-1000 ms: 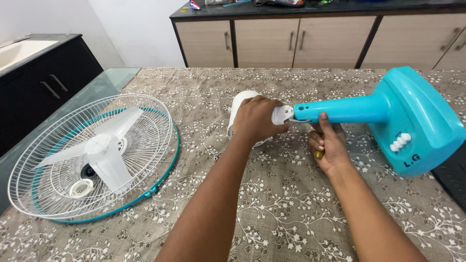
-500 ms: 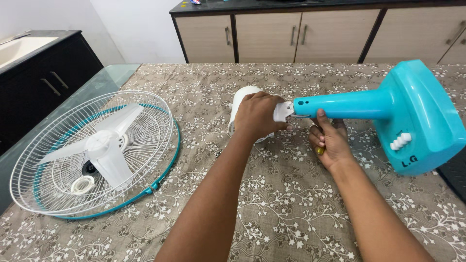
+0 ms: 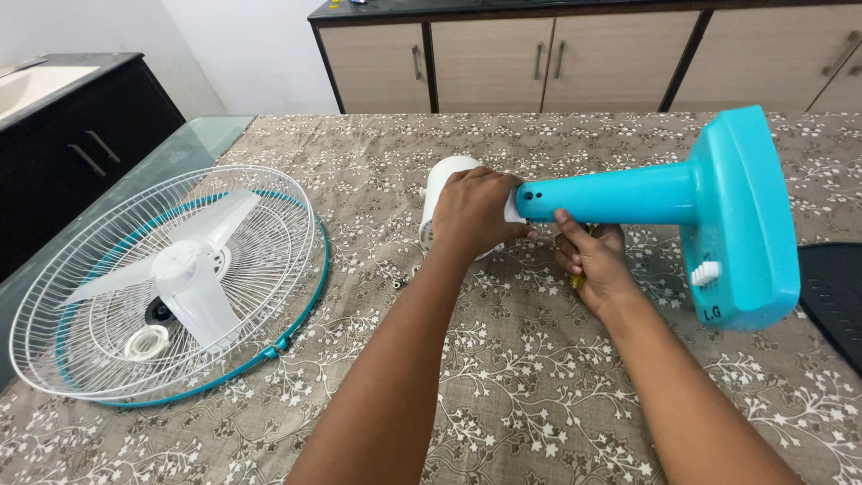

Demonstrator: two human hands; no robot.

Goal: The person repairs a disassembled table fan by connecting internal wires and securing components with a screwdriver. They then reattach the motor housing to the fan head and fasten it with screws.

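A turquoise fan stand [image 3: 682, 202] lies on its side on the table, its neck pointing left into a white motor housing [image 3: 442, 184]. My left hand [image 3: 471, 211] is wrapped around that white housing where it meets the neck. Just under the neck, my right hand [image 3: 593, 256] grips a small tool with a yellow handle [image 3: 576, 281], mostly hidden by the fingers. A white fan guard with a teal rim [image 3: 166, 278] lies flat at the left, with the white blades [image 3: 193, 269] and a white ring cap inside it.
A floral tablecloth [image 3: 503, 377] covers the table. A small dark screw [image 3: 400, 285] lies on the cloth near my left forearm. A black mat [image 3: 835, 296] sits at the right edge. Wooden cabinets [image 3: 539, 63] stand behind, a dark counter [image 3: 72, 135] at the left.
Both hands keep their hold on the housing and the tool. The stand's neck has shifted slightly against the housing, and the view has drifted a little.
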